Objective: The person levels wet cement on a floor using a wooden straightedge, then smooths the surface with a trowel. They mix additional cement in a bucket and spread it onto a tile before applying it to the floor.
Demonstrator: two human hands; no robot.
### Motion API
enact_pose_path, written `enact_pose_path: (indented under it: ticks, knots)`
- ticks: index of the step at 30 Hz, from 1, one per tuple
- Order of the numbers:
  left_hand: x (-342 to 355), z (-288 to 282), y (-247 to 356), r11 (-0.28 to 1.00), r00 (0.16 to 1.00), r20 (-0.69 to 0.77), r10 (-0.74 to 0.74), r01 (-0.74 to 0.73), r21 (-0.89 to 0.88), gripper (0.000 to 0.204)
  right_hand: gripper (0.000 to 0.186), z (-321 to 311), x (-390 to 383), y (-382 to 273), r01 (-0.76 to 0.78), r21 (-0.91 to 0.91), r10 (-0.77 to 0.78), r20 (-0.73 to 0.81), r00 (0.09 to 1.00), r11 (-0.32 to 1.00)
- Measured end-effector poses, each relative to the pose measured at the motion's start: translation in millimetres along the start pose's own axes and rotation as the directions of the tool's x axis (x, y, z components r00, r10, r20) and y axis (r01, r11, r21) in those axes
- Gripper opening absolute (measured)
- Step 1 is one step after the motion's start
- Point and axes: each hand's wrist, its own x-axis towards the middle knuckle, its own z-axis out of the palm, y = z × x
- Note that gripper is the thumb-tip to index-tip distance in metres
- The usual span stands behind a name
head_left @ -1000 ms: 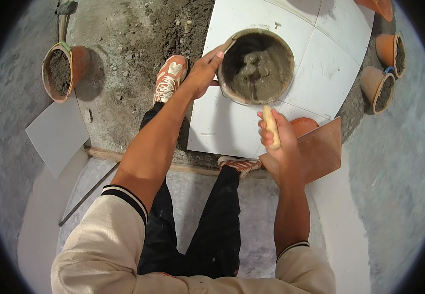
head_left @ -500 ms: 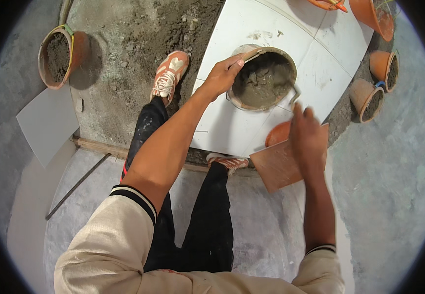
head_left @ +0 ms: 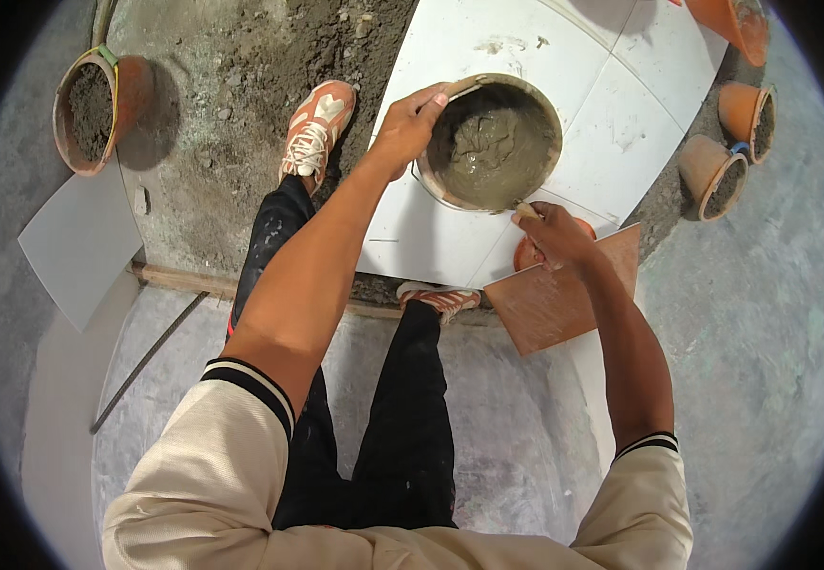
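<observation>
Near the white tiles' [head_left: 612, 123] left edge, a bucket [head_left: 530, 101] of wet, lumpy grey mortar [head_left: 490, 150] is being gripped by the left hand [head_left: 409, 131], a pale handle [head_left: 526, 210] by the right hand [head_left: 556, 236].

Partly tiled floor [head_left: 517, 418] with soft shadows
White tiles [head_left: 621, 133] cover the upper right of centre, loose brown soil [head_left: 269, 57] the upper left; mottled grey borders the right.
</observation>
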Motion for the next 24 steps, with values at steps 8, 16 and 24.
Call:
enact_pose_path:
  ticks: [8, 16, 24]
  knots:
    - [1, -12, -7, 0.993, 0.992, 0.054, -0.113, 0.114, -0.022, 0.055, 0.046, 48, 7, 19, -0.058, 0.579, -0.005, 0.107, 0.994, 0.813]
    - [-5, -16, -7, 0.992, 0.99, 0.068, -0.127, 0.127, 0.01, 0.058, 0.023, 64, 10, -1, -0.146, 0.812, -0.047, 0.208, 0.977, 0.565]
    - [-21, -23, -9, 0.991, 0.992, -0.005, -0.124, 0.124, -0.052, 0.057, 0.032, 75, 24, 41, -0.333, 0.933, -0.316, 0.278, 0.907, -0.137]
